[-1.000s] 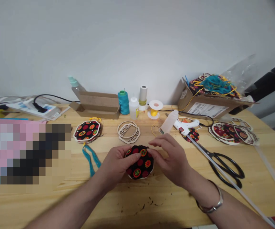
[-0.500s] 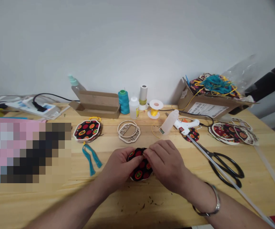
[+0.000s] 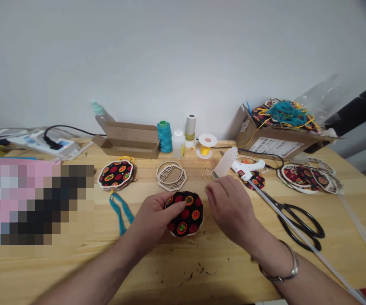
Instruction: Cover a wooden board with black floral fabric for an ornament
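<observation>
My left hand [image 3: 155, 218] grips a black round fabric piece [image 3: 187, 220] patterned with red and orange flowers, its thumb lying across the front. A pale edge shows along the lower rim of the piece. My right hand [image 3: 229, 205] is apart from it, just to the right, fingers curled together in a pinch; whatever is between them, if anything, is too small to make out. Beyond the hands lie pale wooden lattice frames [image 3: 178, 185]. A clear squeeze bottle [image 3: 225, 162] leans against a white glue gun [image 3: 248, 169] right behind my right hand.
Black-handled scissors [image 3: 303, 222] lie at right. A stack of framed fabric pieces [image 3: 116, 174] with a teal tassel [image 3: 119, 212] is at left. Along the wall stand an opened carton [image 3: 130, 142], teal thread [image 3: 164, 137], a yellow spool [image 3: 205, 148] and a full cardboard box [image 3: 273, 142].
My right hand has come off the fabric piece and moved right and slightly up. The piece, still in my left hand, now shows its whole patterned face.
</observation>
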A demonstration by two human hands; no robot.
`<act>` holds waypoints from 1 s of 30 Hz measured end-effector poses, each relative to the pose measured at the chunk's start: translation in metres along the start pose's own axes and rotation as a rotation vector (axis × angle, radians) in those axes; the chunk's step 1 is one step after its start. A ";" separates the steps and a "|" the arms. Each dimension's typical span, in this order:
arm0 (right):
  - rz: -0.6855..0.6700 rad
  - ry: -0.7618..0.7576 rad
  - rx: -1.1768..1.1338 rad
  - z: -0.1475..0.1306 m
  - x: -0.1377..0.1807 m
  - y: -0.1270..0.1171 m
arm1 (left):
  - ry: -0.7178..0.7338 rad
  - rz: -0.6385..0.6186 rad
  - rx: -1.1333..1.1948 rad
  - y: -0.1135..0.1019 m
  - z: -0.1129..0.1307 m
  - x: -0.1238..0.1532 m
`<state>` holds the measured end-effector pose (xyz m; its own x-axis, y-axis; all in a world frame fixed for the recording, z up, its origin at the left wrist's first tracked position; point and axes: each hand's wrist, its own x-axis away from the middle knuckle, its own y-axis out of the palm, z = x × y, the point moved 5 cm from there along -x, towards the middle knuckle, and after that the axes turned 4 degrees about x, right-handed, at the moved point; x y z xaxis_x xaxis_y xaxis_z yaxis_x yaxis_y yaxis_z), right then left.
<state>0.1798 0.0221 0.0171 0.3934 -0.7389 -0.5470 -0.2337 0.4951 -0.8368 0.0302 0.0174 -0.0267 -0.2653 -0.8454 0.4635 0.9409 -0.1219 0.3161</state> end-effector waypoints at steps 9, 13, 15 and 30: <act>-0.453 0.397 -0.683 0.009 0.007 0.022 | 0.067 0.034 0.189 -0.005 0.004 -0.006; -0.525 0.568 -1.095 0.001 0.009 0.029 | 0.066 0.044 0.150 -0.004 0.004 -0.005; -0.539 0.641 -1.165 0.002 0.010 0.032 | 0.058 0.036 0.131 -0.005 0.003 -0.005; -0.563 0.454 -1.026 0.002 0.009 0.027 | -0.138 -0.055 -0.162 0.004 -0.002 0.003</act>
<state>0.1793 0.0294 -0.0105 0.3698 -0.9234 0.1032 -0.7963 -0.3722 -0.4767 0.0334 0.0128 -0.0259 -0.3330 -0.7572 0.5619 0.9428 -0.2574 0.2119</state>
